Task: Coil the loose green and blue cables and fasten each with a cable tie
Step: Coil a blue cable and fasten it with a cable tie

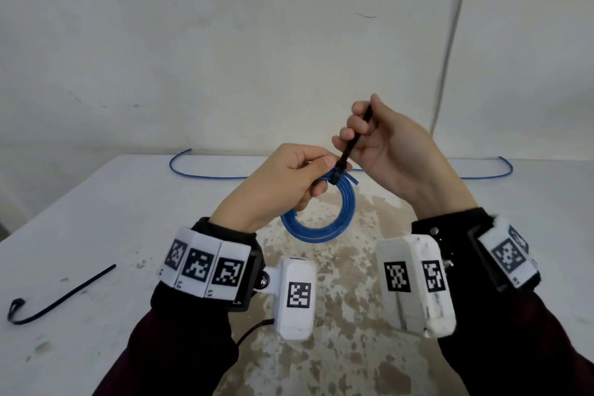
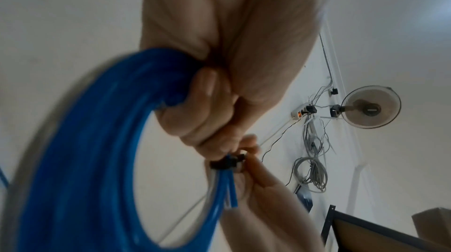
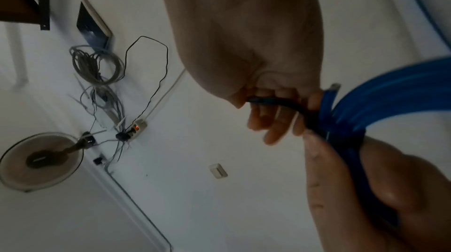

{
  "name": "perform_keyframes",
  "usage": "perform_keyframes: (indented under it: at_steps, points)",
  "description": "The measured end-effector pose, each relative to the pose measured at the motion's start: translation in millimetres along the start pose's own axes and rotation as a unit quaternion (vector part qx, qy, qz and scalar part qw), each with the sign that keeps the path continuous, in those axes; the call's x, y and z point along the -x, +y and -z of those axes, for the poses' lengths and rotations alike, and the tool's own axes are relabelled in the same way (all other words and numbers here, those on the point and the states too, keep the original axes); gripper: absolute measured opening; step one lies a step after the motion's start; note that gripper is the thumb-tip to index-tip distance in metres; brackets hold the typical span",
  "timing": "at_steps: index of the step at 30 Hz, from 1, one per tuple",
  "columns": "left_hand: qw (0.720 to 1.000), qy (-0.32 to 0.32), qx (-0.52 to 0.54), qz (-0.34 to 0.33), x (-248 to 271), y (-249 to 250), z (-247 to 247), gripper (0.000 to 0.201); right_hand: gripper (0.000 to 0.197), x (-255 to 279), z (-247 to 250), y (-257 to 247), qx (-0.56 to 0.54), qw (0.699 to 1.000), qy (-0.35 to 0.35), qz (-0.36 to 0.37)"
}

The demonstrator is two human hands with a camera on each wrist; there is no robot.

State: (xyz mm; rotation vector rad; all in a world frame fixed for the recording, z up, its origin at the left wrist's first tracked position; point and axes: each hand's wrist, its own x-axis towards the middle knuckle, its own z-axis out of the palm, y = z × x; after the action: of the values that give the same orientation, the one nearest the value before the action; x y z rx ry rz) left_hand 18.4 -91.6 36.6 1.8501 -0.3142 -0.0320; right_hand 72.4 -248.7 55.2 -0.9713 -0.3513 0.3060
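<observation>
A coiled blue cable (image 1: 321,228) hangs above the table, and my left hand (image 1: 289,180) grips its top. A black cable tie (image 1: 348,148) is wrapped round the coil beside my left thumb. Its tail runs up into my right hand (image 1: 379,141), whose curled fingers grip it. In the left wrist view the blue coil (image 2: 85,159) fills the left side and the cable tie (image 2: 227,163) bands the strands below my left hand (image 2: 202,113). The right wrist view has the tie's tail (image 3: 288,103) in my right hand (image 3: 273,101) next to the coil (image 3: 390,98). No green cable shows.
A second black cable tie (image 1: 61,296) lies on the white table (image 1: 96,202) at the front left. A loose blue cable (image 1: 205,175) runs along the table's far edge, partly hidden behind my hands. A white wall stands close behind.
</observation>
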Motion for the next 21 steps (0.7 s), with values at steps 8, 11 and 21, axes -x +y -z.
perform_keyframes:
  at_steps: [8, 11, 21]
  points:
    - [0.998, 0.062, -0.009, 0.009, -8, -7, -12, 0.024, 0.038, 4, -14, 9, 0.113, 0.99, 0.001, 0.086]
    - [0.999, 0.034, -0.014, -0.021, -3, 5, -17, 0.022, 0.038, 6, -13, 1, 0.077, 0.991, 0.025, 0.107]
    - [0.995, 0.017, -0.057, -0.081, 10, 25, -30, 0.022, 0.038, 14, -13, -8, 0.155, 0.972, 0.023, 0.177]
